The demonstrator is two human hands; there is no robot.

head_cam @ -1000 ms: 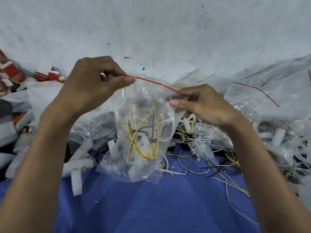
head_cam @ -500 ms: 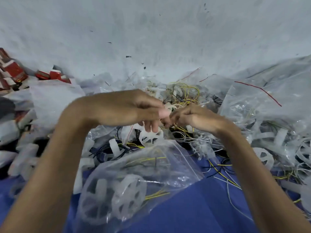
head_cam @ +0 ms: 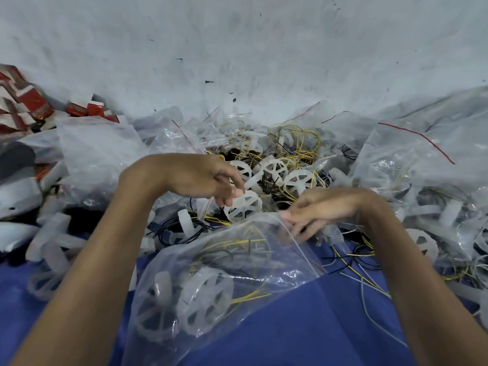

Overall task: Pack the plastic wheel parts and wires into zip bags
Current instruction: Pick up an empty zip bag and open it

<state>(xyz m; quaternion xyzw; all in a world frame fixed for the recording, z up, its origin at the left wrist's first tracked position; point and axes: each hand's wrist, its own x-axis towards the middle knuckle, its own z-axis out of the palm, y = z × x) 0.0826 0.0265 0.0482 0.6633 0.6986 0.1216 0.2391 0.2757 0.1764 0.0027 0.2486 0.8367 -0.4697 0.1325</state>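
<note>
- The part-filled zip bag lies nearest the person, mouth facing away.
- The right hand pinches the bag's mouth edge, lifting it.
- Just beyond the bag, the left hand pinches a loose wheel.
- Likely the filling step; next, slip that wheel through the bag's mouth.

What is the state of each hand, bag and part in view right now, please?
front zip bag, lying on the blue cloth, filled with wheels and yellow wires; seal unclear.
loose wheel, flat on the heap, unbagged.
left hand, pinches the loose wheel's rim.
right hand, pinches the front zip bag's edge.
wheel and wire pile, loose, tangled, unbagged.
</note>
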